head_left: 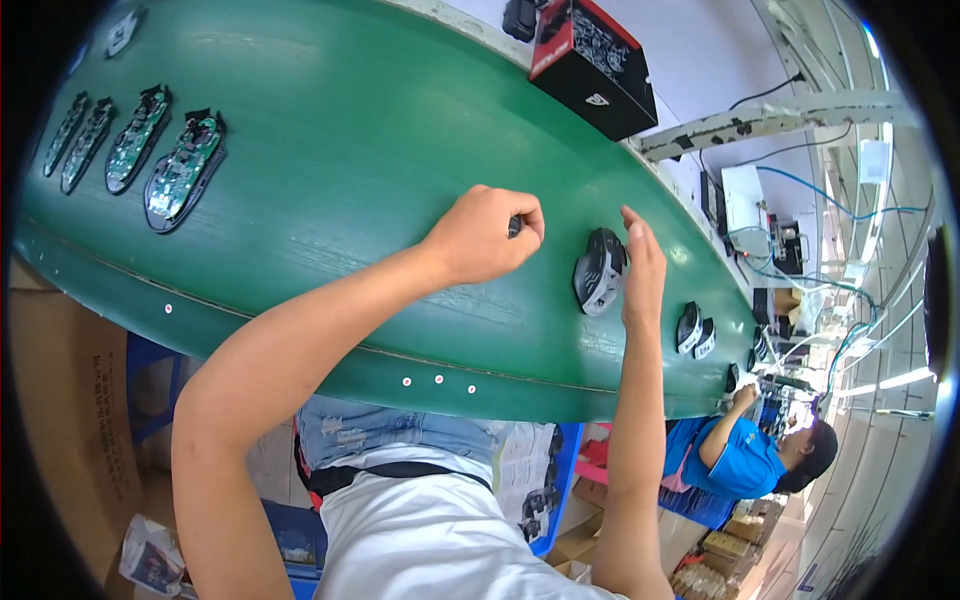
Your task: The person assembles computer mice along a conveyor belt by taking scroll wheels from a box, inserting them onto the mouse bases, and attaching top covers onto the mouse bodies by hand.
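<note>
My left hand (485,235) is closed over the green work surface (380,130), its fingers curled round a small black part (515,226). Most of that part is hidden by the fingers, so its kind does not show. To its right, my right hand (643,275) is held edge-on with the fingers stretched out. It is right beside a black and grey moulded device (600,272) lying on the surface; whether they touch I cannot tell. Further right lie two similar black and grey devices (690,328) side by side.
Several elongated black housings with green circuit boards (185,172) lie in a row at far left. A black and red box of small dark parts (595,70) stands at the far edge, near a worn white metal post (780,122). At right, a person in blue (740,455) works at the same bench.
</note>
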Motion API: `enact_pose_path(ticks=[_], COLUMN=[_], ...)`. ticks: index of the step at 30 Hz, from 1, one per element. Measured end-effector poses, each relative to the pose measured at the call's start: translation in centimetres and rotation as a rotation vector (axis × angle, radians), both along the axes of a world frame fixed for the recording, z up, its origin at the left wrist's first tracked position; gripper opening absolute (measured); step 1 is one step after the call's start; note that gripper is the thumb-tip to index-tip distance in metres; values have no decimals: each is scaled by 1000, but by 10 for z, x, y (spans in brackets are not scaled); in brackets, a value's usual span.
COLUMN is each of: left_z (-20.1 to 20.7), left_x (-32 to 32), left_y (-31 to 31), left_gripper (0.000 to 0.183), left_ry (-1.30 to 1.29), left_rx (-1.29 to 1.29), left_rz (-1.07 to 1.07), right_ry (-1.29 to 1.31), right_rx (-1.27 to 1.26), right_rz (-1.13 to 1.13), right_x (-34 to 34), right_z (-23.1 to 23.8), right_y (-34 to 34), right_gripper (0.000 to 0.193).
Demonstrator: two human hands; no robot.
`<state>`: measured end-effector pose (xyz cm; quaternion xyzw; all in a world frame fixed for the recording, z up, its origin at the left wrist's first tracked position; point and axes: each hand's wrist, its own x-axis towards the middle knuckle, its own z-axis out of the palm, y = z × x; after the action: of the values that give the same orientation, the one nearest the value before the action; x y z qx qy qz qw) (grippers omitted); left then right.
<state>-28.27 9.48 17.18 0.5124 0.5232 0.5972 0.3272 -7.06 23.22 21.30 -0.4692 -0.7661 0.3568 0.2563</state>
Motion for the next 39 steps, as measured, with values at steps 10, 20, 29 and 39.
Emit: enact_pose_path(ticks=[10,20,29,39], left_z=[3,30,37,22], left_x=[1,-5,-15,-45], left_y=[-1,-15,-14,-32], left_gripper=[14,50,62,24], left_ry=[52,-648,-622,-250], left_rx=[43,-170,-199,-217], left_rz=[1,-340,-569,-219], right_ry=[-364,92,79,365], right_rx=[628,356,395,102], right_rz=[339,541,605,451], right_x=[56,-64,-65,-49], right_z=[-6,36,43,16], right_y=[-8,-91,-86,-87], right_gripper=[37,44,30,27])
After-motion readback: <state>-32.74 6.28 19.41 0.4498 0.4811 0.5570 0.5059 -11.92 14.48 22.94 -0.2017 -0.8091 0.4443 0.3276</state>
